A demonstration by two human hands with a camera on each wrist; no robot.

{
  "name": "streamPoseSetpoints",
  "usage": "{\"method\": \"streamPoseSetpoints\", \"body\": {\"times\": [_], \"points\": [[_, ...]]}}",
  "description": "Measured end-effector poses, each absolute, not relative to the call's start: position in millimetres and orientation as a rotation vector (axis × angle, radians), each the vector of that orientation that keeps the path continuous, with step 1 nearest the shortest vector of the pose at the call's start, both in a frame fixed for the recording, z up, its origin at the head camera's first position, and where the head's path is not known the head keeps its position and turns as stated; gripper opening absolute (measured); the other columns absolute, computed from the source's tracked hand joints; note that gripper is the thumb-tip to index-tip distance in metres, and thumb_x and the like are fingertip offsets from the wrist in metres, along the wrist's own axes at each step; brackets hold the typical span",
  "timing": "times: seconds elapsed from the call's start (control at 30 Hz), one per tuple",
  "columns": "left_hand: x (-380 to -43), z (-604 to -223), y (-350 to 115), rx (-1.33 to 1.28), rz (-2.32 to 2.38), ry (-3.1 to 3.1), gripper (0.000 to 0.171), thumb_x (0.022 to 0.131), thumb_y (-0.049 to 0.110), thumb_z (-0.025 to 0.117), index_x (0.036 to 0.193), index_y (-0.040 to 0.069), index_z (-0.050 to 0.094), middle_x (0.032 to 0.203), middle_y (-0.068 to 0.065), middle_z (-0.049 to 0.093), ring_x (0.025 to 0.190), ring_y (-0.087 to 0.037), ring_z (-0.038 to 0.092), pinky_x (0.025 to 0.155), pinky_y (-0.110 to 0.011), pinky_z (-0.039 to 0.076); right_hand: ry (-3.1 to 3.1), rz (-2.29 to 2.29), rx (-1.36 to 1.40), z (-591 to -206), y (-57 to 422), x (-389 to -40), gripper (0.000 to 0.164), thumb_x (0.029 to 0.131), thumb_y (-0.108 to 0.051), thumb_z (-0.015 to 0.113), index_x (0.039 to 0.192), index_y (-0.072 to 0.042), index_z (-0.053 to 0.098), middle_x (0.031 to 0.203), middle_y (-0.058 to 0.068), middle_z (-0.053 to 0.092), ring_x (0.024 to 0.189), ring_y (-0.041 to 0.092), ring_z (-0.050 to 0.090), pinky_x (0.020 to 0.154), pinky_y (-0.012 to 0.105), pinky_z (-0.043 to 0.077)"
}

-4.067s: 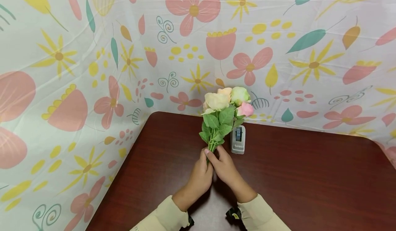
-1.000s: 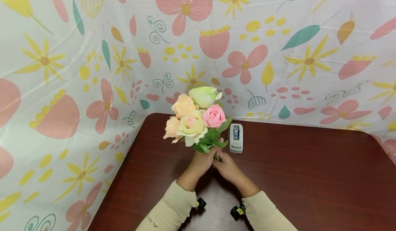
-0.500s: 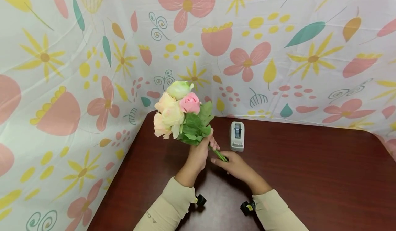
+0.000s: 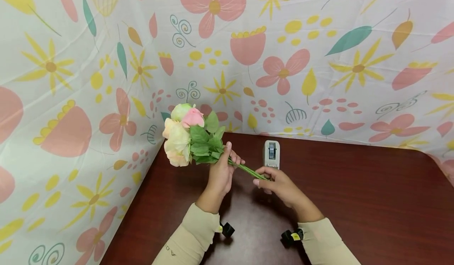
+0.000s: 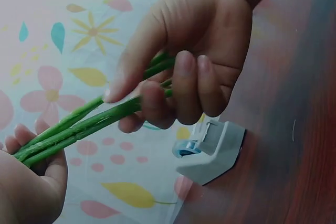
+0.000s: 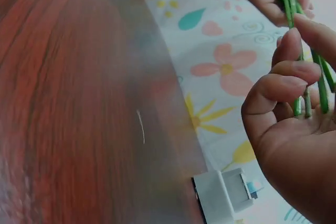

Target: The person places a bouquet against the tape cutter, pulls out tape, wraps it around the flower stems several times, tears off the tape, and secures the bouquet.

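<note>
A bouquet of roses in cream, peach, pale green and pink lies tilted to the left above the table, its leaves toward the hands. Just below the leaves my left hand grips the green stems. Toward their lower ends, the fingers of my right hand curl around the stems. The left wrist view has the stems running from the left hand to the right hand. Cut stem ends show against the right palm in the right wrist view.
A white tape dispenser stands on the dark red-brown table, just behind the right hand. Flower-patterned cloth hangs along the back and left sides. Black wrist mounts sit below both cuffs.
The bouquet has swung from upright to lying leftward, blooms left and stem ends right. My right hand has shifted right toward the stem ends, while the left hand keeps hold below the leaves.
</note>
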State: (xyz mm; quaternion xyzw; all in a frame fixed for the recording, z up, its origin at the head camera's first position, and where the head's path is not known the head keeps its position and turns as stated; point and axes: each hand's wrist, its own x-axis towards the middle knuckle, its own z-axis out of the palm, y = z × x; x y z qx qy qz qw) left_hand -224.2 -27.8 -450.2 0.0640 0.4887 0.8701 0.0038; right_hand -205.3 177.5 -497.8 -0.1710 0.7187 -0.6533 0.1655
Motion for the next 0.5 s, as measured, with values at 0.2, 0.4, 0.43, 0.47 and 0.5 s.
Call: {"method": "streamPoseSetpoints", "body": {"times": [0.2, 0.4, 0.43, 0.47, 0.5], "points": [[-225, -450, -26, 0.155, 2.807, 1.463, 0.037, 0.107, 0.035, 0.051, 0.078, 0.012, 0.050, 0.069, 0.001, 0.051, 0.067, -0.014, 0.057, 0.081, -0.034, 0.059, 1.805, -2.141, -0.386, -496, 176, -203, 0.014, 0.106, -0.021, 0.054, 0.114, -0.012, 0.061, 0.087, -0.005, 0.069, 0.061, 0.006, 0.053, 0.058, 0.023, 0.043], [-221, -450, -18, 0.109, 2.880, 1.405, 0.029, 0.108, 0.027, 0.049, 0.084, 0.011, 0.052, 0.070, 0.000, 0.053, 0.067, -0.014, 0.059, 0.084, -0.037, 0.060, 1.771, -2.329, -0.087, -493, 163, -200, 0.024, 0.107, -0.034, 0.050, 0.098, -0.015, 0.062, 0.083, -0.005, 0.068, 0.063, 0.006, 0.059, 0.058, 0.021, 0.048], [-221, -450, -17, 0.108, 2.879, 1.411, 0.029, 0.108, 0.027, 0.049, 0.084, 0.010, 0.051, 0.070, 0.000, 0.053, 0.067, -0.014, 0.059, 0.084, -0.037, 0.060, 1.769, -2.356, -0.029, -492, 161, -200, 0.024, 0.107, -0.033, 0.050, 0.097, -0.014, 0.062, 0.084, -0.005, 0.067, 0.063, 0.006, 0.060, 0.058, 0.021, 0.049], [-220, -450, -16, 0.108, 2.878, 1.416, 0.029, 0.108, 0.028, 0.049, 0.085, 0.011, 0.051, 0.071, 0.000, 0.053, 0.067, -0.014, 0.059, 0.085, -0.037, 0.060, 1.761, -2.381, 0.022, -491, 159, -200, 0.024, 0.107, -0.033, 0.050, 0.098, -0.014, 0.062, 0.085, -0.005, 0.066, 0.065, 0.007, 0.062, 0.059, 0.021, 0.051], [-219, -451, -15, 0.108, 2.873, 1.424, 0.029, 0.108, 0.029, 0.050, 0.085, 0.011, 0.051, 0.071, 0.000, 0.053, 0.067, -0.014, 0.059, 0.085, -0.038, 0.060, 1.746, -2.406, 0.066, -490, 158, -200, 0.024, 0.108, -0.031, 0.050, 0.098, -0.014, 0.062, 0.086, -0.004, 0.065, 0.067, 0.008, 0.064, 0.061, 0.021, 0.053]]}}
